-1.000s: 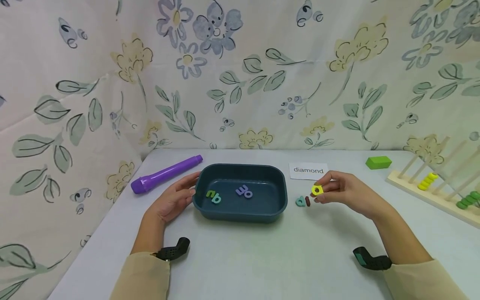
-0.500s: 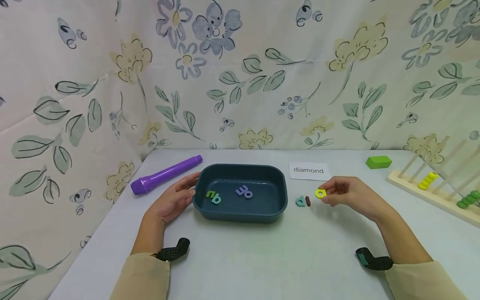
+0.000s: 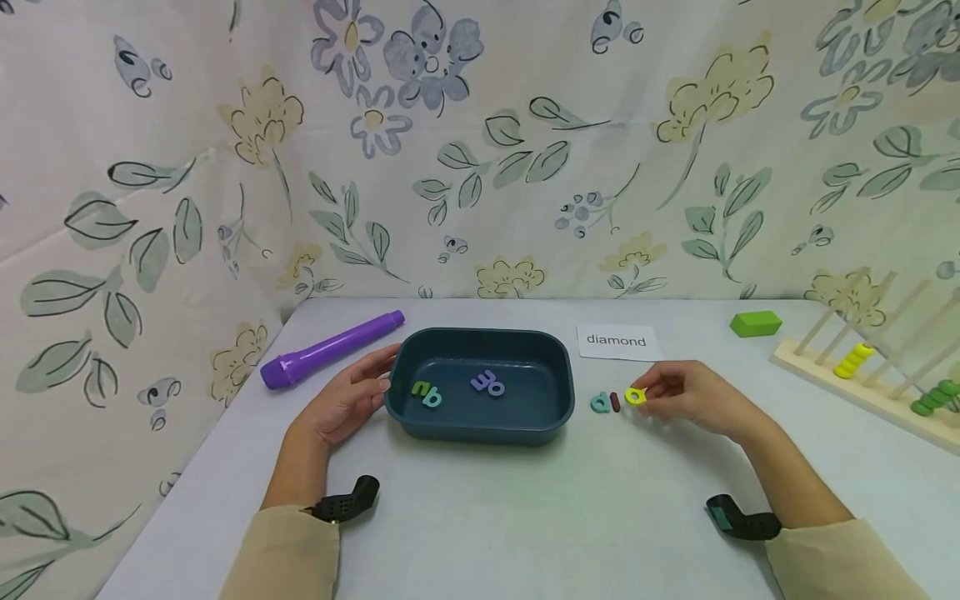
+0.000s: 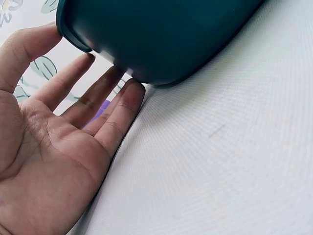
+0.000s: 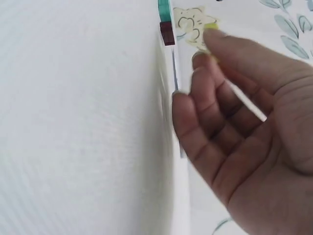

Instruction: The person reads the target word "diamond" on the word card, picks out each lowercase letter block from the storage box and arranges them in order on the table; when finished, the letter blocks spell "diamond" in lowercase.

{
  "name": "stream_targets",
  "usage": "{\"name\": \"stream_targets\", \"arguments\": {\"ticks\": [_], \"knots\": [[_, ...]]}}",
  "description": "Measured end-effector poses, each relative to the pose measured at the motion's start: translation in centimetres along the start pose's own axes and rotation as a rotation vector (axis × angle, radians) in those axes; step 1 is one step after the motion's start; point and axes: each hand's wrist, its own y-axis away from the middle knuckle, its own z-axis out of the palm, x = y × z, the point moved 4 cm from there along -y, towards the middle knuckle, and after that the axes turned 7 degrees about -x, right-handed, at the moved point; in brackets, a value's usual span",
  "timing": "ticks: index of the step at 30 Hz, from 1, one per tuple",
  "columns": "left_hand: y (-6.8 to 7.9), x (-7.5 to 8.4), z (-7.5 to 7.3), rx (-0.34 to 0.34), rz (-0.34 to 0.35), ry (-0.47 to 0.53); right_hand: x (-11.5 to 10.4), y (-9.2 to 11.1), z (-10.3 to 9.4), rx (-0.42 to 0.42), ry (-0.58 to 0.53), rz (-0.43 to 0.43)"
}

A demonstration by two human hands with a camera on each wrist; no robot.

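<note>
In the head view my left hand (image 3: 351,398) rests against the left end of a dark teal tray (image 3: 480,429). The left wrist view shows its fingers (image 4: 117,110) fairly straight, touching the tray's outer wall. My right hand (image 3: 693,398) pinches a small yellow toy letter (image 3: 635,396) with a round hole, between thumb and fingertips. Just left of it lie a dark red bar-shaped letter (image 3: 615,402) and a teal letter d (image 3: 600,402). Inside the tray are a green n (image 3: 421,388), a teal b-like letter (image 3: 432,396), a purple m-like letter (image 3: 482,381) and a purple o (image 3: 496,389).
A white card (image 3: 617,342) printed "diamond" lies behind the loose letters. A purple flashlight-shaped tube (image 3: 333,348) is at the back left. At the right are a green block (image 3: 756,323) and a wooden peg rack (image 3: 885,398) with yellow and green beads. A floral cloth hangs behind.
My right hand first drew back to the right with the yellow letter, then came lower and left with it, beside the dark red letter. My left hand stays at the tray.
</note>
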Motion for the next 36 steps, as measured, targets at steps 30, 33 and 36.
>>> {"name": "stream_targets", "arguments": {"ticks": [30,33,36], "knots": [[0.0,0.1,0.0,0.02,-0.013,0.003,0.6,-2.5,-0.4,-0.13,0.111,0.112],[0.0,0.1,0.0,0.02,-0.013,0.005,0.7,-2.6,-0.3,-0.144,0.124,0.113],[0.0,0.0,0.0,0.018,-0.009,0.002,0.6,-2.7,-0.2,-0.166,0.131,0.111]]}}
